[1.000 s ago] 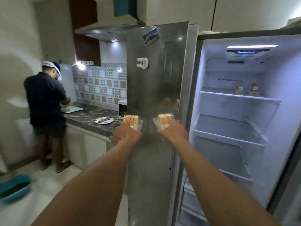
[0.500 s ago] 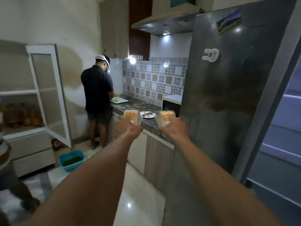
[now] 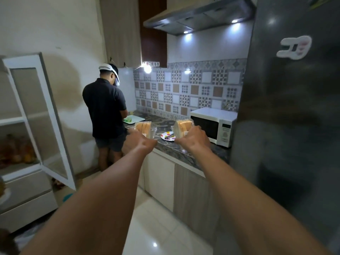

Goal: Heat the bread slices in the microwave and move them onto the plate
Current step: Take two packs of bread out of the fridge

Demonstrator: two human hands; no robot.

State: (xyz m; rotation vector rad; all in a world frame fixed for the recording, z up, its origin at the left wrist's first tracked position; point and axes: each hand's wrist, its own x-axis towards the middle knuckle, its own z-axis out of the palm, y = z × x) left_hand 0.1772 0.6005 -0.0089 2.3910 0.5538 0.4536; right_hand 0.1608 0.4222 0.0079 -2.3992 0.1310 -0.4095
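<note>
My left hand (image 3: 140, 141) grips a clear pack of bread slices (image 3: 143, 128), held out in front of me. My right hand (image 3: 193, 138) grips a second pack of bread slices (image 3: 183, 127) at the same height. Both arms are stretched forward over the floor, short of the counter. A white microwave (image 3: 213, 124) with its door closed stands on the dark marble counter (image 3: 185, 150), right of my right hand. A white plate with coloured dots (image 3: 166, 136) lies on the counter between the two packs, with a dark utensil on it.
The grey fridge door (image 3: 287, 107) fills the right side. Another person (image 3: 105, 111) stands at the far end of the counter by a green cutting board (image 3: 134, 119). A white cabinet with an open glass door (image 3: 38, 115) stands at the left. Tiled floor lies below.
The view has swung left from the open fridge to the counter and come closer. The microwave has come into sight. Both hands keep hold of their bread packs.
</note>
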